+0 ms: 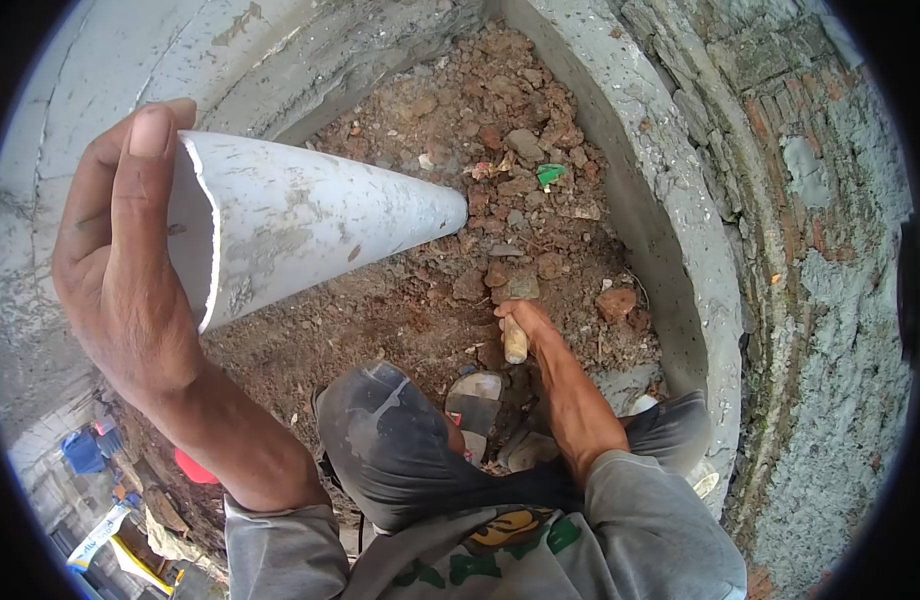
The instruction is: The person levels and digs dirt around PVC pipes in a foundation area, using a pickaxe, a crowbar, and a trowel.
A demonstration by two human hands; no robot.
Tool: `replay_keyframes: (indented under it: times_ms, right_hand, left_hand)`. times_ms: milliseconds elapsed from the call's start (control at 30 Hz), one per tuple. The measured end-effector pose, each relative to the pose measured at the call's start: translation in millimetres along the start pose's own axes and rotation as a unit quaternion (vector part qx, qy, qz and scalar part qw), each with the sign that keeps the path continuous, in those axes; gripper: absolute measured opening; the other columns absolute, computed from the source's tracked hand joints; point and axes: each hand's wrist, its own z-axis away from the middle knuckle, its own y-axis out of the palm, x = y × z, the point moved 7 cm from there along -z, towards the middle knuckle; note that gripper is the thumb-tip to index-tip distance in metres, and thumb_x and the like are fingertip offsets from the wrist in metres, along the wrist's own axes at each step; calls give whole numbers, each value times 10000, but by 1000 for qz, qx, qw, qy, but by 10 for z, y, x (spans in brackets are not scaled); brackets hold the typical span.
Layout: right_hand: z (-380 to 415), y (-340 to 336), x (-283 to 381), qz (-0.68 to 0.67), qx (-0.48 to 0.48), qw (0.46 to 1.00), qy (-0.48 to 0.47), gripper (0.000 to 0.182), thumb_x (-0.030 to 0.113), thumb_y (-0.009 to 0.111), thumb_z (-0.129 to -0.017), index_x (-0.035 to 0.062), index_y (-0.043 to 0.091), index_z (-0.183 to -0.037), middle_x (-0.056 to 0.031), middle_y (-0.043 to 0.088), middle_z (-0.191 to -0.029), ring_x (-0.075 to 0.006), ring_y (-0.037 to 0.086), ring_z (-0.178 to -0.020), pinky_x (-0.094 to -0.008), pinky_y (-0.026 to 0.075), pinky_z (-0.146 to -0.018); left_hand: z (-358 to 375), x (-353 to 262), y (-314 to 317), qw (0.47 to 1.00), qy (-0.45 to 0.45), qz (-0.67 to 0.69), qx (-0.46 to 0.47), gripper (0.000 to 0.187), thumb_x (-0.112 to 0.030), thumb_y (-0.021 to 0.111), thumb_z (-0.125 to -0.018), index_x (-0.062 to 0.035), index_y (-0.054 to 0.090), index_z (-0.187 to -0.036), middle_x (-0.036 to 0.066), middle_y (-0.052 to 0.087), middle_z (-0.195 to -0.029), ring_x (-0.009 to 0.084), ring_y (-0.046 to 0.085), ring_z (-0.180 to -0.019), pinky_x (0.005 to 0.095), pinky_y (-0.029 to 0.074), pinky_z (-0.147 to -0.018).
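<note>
- Your left hand (120, 250) has its grip closed round the near end of the grey pipe (310, 220), held up at left.
- Your right hand (525, 320) clasps a wooden-handled tool (517, 345) against the rubble (520, 160).

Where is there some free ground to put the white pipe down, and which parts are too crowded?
The smoother brown soil between the pipe in the left hand and the raised knee looks barest. Rubble crowds the far end against the curved concrete wall. The right hand, gripping a wooden handle, occupies the middle.
</note>
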Motion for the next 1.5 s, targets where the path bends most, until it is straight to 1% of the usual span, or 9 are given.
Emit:
replay_keyframes:
  times_ms: [300,367,500,733,833,1033,1333,1400,1500]
  right_hand:
    - [1146,88,1342,94,-43,974,-201,172,110,601,-687,-41,570,-763,-119,558,-596,-215,537,-469,-352,423,-428]
    - [1079,104,811,61,-11,990,-130,179,122,596,-697,-32,572,-786,-116,553,-598,-216,525,-447,-352,423,-413]
    - [966,448,-446,37,124,986,101,160,138,600,-709,3,574,-791,-100,546,-608,-212,534,-469,-349,439,-422]
    - [108,1287,-697,100,251,952,143,225,248,625,-804,29,581,-822,-79,558,-656,-186,541,-509,-342,463,-443]
    - [109,927,-679,136,178,968,109,246,255,644,-784,23,565,-786,-92,563,-645,-206,537,-477,-330,446,-442]
    - [231,410,-325,-66,138,987,47,246,267,628,-805,27,575,-808,-91,558,-635,-186,513,-450,-321,433,-407]
    - [507,-575,51,142,50,985,78,285,266,620,-808,0,585,-902,-145,608,-755,-233,597,-590,-363,492,-506]
    - [642,-564,281,493,-43,868,-38,414,294,664,-714,-49,620,-942,-182,643,-815,-271,629,-776,-384,498,-688]
    - [892,-590,121,531,-27,847,11,476,300,686,-643,-77,635,-930,-199,655,-928,-289,609,-932,-371,456,-830]
  left_hand:
    - [24,167,-32,974,-197,78,-86,273,-309,596,-872,-95,698,-1008,40,671,-946,107,617,-845,244,469,-734]
    - [-10,82,-25,989,-38,110,-94,291,-316,603,-865,-73,696,-995,40,675,-928,100,614,-832,241,464,-737]
    - [6,113,-9,981,-93,125,-116,231,-289,573,-887,-165,698,-1038,41,665,-977,105,605,-903,246,459,-786]
    - [-5,-68,-4,988,124,16,-86,268,-310,594,-874,-102,700,-1005,47,665,-971,117,612,-891,252,457,-814]
    - [13,122,-27,982,-126,72,-122,284,-330,598,-871,-99,699,-1003,47,666,-962,115,615,-877,250,461,-802]
    - [26,121,7,972,-168,134,-100,312,-363,618,-849,-92,706,-975,36,676,-912,102,622,-827,231,470,-752]
    - [22,124,26,967,-172,152,-111,322,-372,619,-849,-88,704,-974,37,673,-913,90,613,-817,222,459,-742]
    - [14,136,13,975,-150,131,-100,324,-370,619,-849,-88,700,-986,38,671,-910,91,612,-819,223,457,-745]
    - [4,131,9,980,-136,112,-94,328,-373,618,-850,-89,697,-993,41,671,-913,96,612,-820,227,461,-743]
